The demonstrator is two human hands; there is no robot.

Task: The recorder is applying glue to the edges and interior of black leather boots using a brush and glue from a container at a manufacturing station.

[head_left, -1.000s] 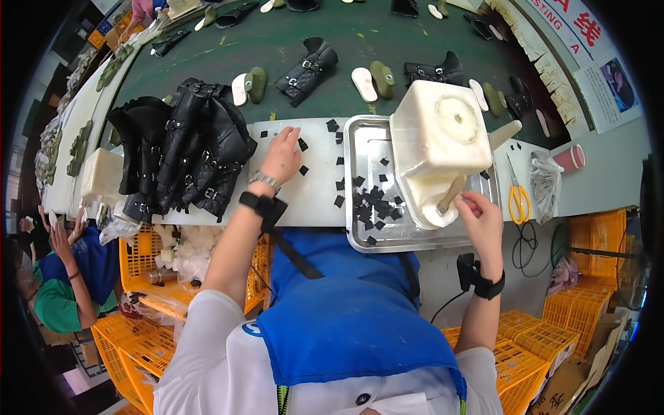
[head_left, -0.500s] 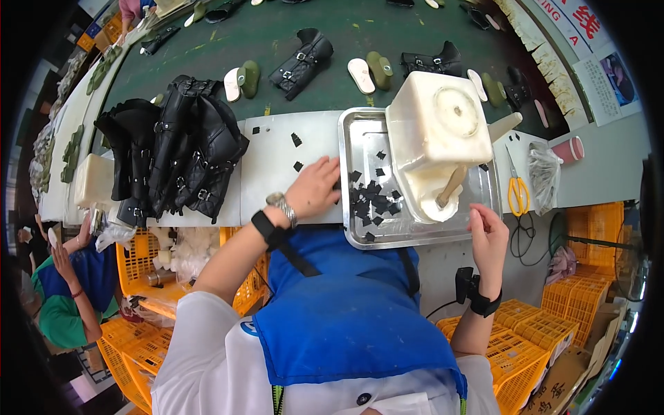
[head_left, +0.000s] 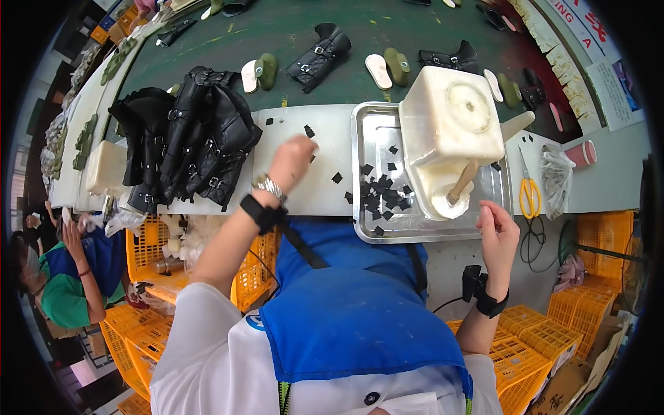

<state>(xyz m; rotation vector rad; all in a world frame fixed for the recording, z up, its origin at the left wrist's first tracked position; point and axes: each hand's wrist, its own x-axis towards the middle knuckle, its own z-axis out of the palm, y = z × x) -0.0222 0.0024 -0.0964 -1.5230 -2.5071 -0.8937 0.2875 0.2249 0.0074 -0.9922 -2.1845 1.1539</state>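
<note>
My left hand (head_left: 293, 164) is over the white worktop, its fingers bent and smeared by motion. Beside its fingertips lies a small black piece with notched edges (head_left: 309, 131); another black piece (head_left: 337, 178) rests to its right. At the right front of the metal tray (head_left: 358, 166), my right hand (head_left: 499, 232) is raised with loosely bent fingers and nothing visible in them. Several black pieces (head_left: 377, 194) lie scattered in the tray. A cream-white container (head_left: 443, 114) stands there too, with a wooden-handled tool (head_left: 463, 181) in its small white front cup.
Black buckled boot shafts (head_left: 200, 138) are heaped at left. Yellow-handled scissors (head_left: 530, 198), a bag (head_left: 556, 173) and a pink cup (head_left: 582, 153) sit at right. Green surface beyond holds boot parts (head_left: 320, 57) and soles (head_left: 378, 70). Yellow crates (head_left: 522, 346) stand below; a co-worker (head_left: 69, 290) is at left.
My left hand has moved left and away from me, from beside the tray's left edge to the loose black pieces. My right hand stays near the tray. The whole view has shifted slightly.
</note>
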